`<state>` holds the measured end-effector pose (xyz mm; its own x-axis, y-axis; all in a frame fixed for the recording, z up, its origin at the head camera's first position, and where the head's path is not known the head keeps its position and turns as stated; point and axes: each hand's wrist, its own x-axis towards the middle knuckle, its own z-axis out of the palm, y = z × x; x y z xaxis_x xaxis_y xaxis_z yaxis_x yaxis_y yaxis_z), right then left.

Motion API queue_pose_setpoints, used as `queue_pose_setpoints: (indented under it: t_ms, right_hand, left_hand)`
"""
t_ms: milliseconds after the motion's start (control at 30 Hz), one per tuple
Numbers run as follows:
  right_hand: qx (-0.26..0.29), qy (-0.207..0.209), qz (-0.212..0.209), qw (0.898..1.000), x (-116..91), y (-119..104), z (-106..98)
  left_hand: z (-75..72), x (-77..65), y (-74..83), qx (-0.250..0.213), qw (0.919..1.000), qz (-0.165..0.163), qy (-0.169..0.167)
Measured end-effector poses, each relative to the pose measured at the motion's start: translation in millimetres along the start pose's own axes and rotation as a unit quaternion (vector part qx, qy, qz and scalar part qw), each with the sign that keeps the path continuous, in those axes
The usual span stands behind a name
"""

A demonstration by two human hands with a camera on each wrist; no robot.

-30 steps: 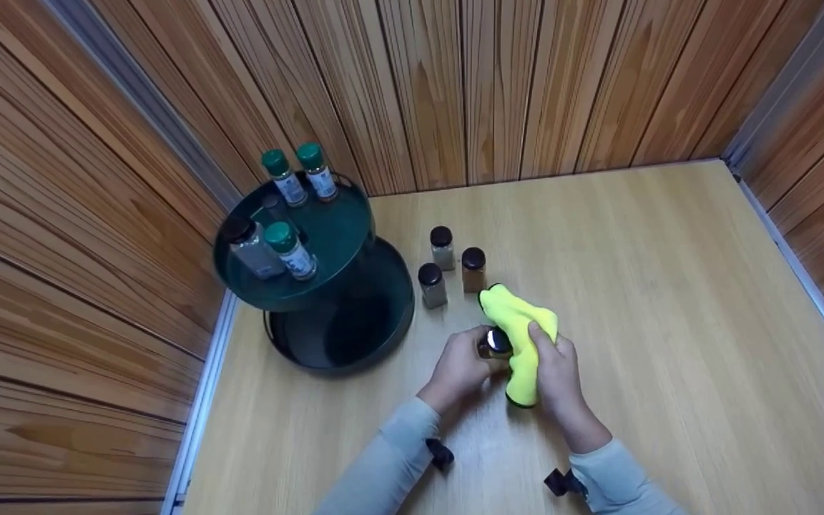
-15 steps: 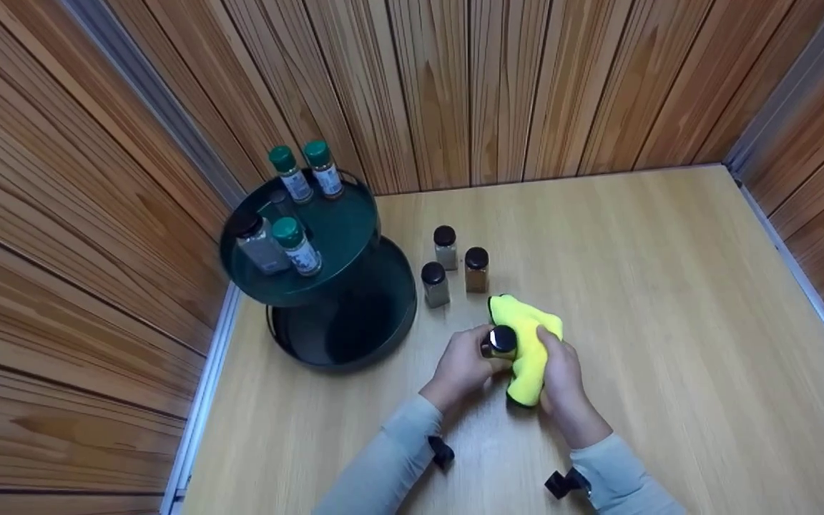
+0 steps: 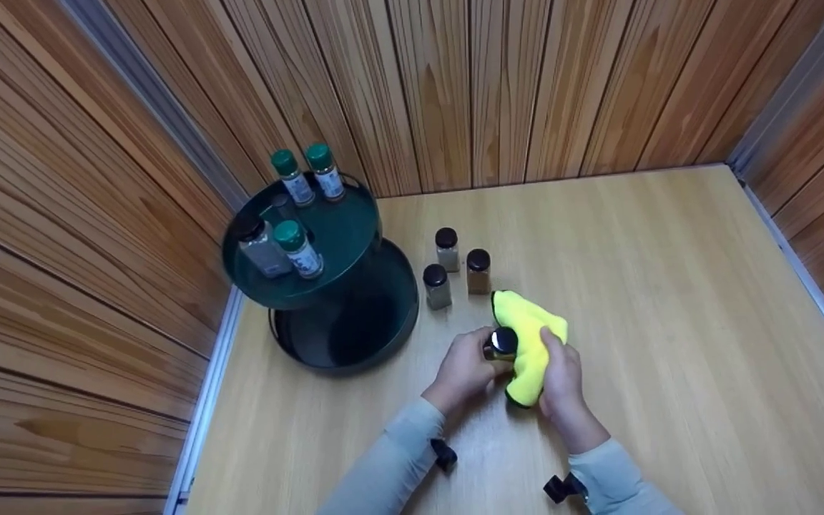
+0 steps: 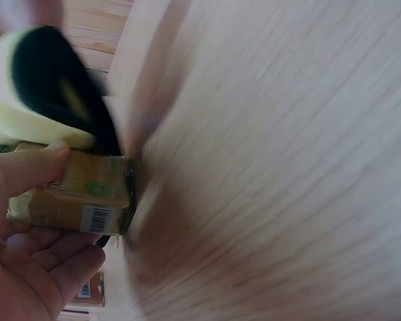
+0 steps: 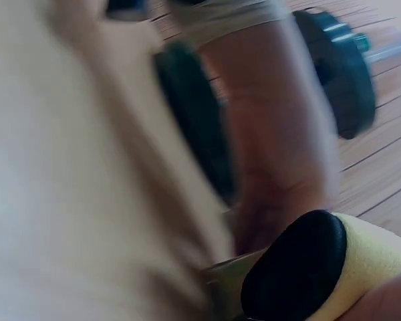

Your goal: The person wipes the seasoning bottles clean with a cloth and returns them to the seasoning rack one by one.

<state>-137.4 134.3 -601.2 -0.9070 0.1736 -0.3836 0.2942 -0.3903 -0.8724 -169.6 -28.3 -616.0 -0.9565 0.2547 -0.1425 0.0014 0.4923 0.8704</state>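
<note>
My left hand (image 3: pixel 463 366) grips a square spice jar (image 3: pixel 502 344) with a black cap. In the left wrist view the jar (image 4: pixel 87 194) shows yellow-brown contents, a green mark and a barcode, with the thumb on one face and fingers beneath. My right hand (image 3: pixel 562 373) holds a bright yellow cloth (image 3: pixel 530 343) with a dark edge, pressed against the jar's right side. Part of the jar is hidden behind the cloth. Right wrist view: the cloth (image 5: pixel 374 254) and its black edging lie over the jar's end, blurred.
Three dark-capped spice jars (image 3: pixel 478 272) stand on the wooden table (image 3: pixel 669 322) beyond the hands. At left rises a two-tier dark green round rack (image 3: pixel 340 250), bearing green-capped jars (image 3: pixel 299 249) and a larger dark-capped jar (image 3: pixel 265 250) on top. Wood-panelled walls enclose the table.
The cloth shifts slightly over the jar, its top end lowering and then rising a little, while the jar's cap turns more upright to view. Both hands keep their holds; the whole view drifts slightly.
</note>
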Motion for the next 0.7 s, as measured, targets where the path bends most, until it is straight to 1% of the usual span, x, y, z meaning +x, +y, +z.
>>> queue_pose_setpoints:
  t_ms: [67, 133, 200, 267, 300, 367, 433, 500, 600, 700]
  right_hand:
    - [-0.012, -0.005, 0.006, 1.0, 4, 12, -2]
    - [-0.015, -0.011, 0.015, 1.0, 5, 15, -4]
    - [-0.007, -0.013, 0.024, 1.0, 2, 11, -4]
    - [0.006, -0.013, 0.033, 0.999, -3, 1, 0]
    - [0.014, -0.013, 0.032, 0.999, -7, -5, 2]
    - [0.031, -0.012, 0.02, 0.999, -13, -15, 4]
    - [0.043, -0.016, -0.004, 0.999, -18, -21, 6]
    - [0.038, -0.024, -0.032, 0.998, -19, -22, 6]
    - [0.009, -0.025, -0.055, 0.998, -16, -13, 2]
    - [-0.028, -0.014, -0.041, 0.999, -9, 2, -3]
  left_hand:
    - [-0.3, -0.9, 0.5, 0.009, 0.9999, -0.008, 0.002]
    - [0.2, -1.2, 1.2, 0.009, 0.9998, -0.014, 0.003]
    - [1.3, -0.8, 1.6, 0.01, 0.9998, -0.017, 0.002]
    - [0.9, -0.2, 1.6, 0.006, 0.9998, -0.018, 0.0]
    - [0.8, 0.0, 1.3, 0.008, 0.9999, -0.011, 0.0]
    - [0.8, 0.0, 0.2, 0.019, 0.9998, 0.011, 0.005]
    - [0.9, -0.1, -0.9, 0.028, 0.9991, 0.03, 0.012]
    - [1.1, 0.4, -1.9, 0.039, 0.9981, 0.044, 0.019]
    - [1.3, 0.3, -1.4, 0.035, 0.9986, 0.034, 0.018]
    - [1.7, -0.3, 1.0, 0.03, 0.9994, 0.011, 0.012]
